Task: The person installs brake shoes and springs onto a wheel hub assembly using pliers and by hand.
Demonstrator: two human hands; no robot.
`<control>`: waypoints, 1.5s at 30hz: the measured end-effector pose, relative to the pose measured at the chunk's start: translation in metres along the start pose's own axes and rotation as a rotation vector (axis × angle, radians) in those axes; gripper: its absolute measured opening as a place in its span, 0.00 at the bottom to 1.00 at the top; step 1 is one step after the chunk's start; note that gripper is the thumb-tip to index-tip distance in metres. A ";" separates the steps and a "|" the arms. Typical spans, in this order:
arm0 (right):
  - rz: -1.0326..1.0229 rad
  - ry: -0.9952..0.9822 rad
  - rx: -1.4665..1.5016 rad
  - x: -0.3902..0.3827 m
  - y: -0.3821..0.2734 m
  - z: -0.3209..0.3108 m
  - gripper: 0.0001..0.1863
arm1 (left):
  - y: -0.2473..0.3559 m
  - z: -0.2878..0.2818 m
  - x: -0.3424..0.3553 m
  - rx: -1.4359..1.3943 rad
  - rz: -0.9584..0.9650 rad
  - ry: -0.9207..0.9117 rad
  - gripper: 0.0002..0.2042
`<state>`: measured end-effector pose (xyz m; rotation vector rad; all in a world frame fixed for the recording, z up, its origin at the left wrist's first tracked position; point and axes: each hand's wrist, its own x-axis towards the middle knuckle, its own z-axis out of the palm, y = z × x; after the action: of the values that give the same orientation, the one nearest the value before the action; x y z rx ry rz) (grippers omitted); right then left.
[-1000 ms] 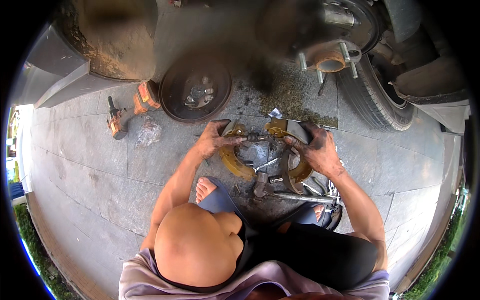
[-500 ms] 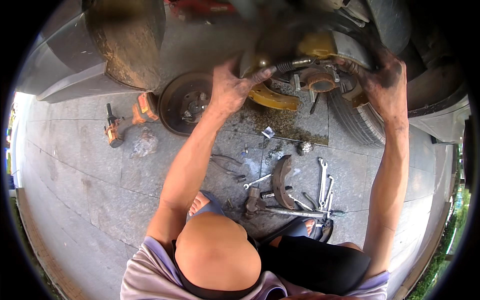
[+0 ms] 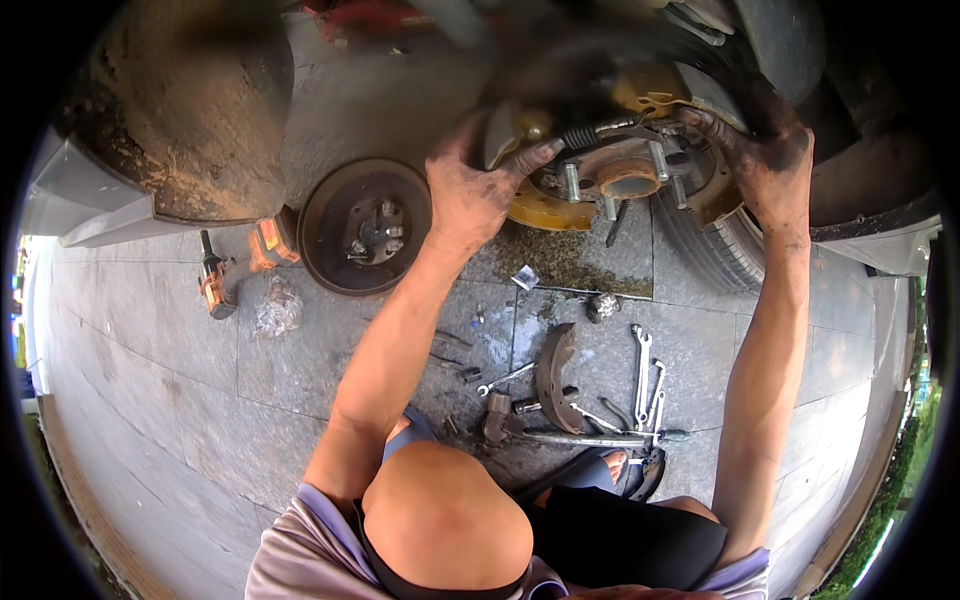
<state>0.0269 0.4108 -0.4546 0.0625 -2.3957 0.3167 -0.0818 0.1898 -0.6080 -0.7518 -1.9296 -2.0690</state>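
A wheel hub (image 3: 630, 180) with several studs and a rusty centre faces me under the vehicle. Around it sit yellow-edged brake shoes, a left brake shoe (image 3: 552, 213) and a right brake shoe (image 3: 716, 192), with a coil spring (image 3: 580, 138) between them above the hub. My blackened left hand (image 3: 472, 190) is closed round the upper part of the left shoe, thumb in front. On the opposite side my right hand (image 3: 772, 165) grips the right shoe's upper part, its thumb reaching in over the edge. The other fingers of both hands are mostly hidden behind the assembly.
A brake drum (image 3: 313, 225) lies left of my left arm, beside an orange cordless power tool (image 3: 216, 280) and a plastic bag (image 3: 278, 308). A worn brake shoe (image 3: 552, 375), a hammer (image 3: 498, 418) and several wrenches (image 3: 641, 370) lie near my feet. Behind the hub lies a tyre (image 3: 700, 235).
My view has shifted, so the hub shows lower and more fully, and the drum is less covered by my left arm. Both hands keep their hold on the brake shoes.
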 end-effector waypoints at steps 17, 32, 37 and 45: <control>0.154 0.502 -0.155 -0.055 -0.027 0.022 0.22 | -0.008 0.024 -0.009 -0.035 0.112 0.194 0.23; 1.028 -0.045 0.544 -0.078 -0.041 0.035 0.39 | -0.015 0.024 -0.009 -0.126 0.036 0.201 0.23; 1.060 -0.179 0.620 -0.079 -0.042 0.027 0.43 | -0.018 0.028 -0.009 -0.119 0.039 0.212 0.23; 1.148 -0.429 0.635 -0.064 -0.026 0.026 0.50 | -0.022 0.031 -0.010 -0.131 0.081 0.226 0.22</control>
<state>0.0612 0.3761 -0.5103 -1.0690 -2.3662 1.7044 -0.0772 0.2211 -0.6323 -0.5827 -1.6318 -2.1434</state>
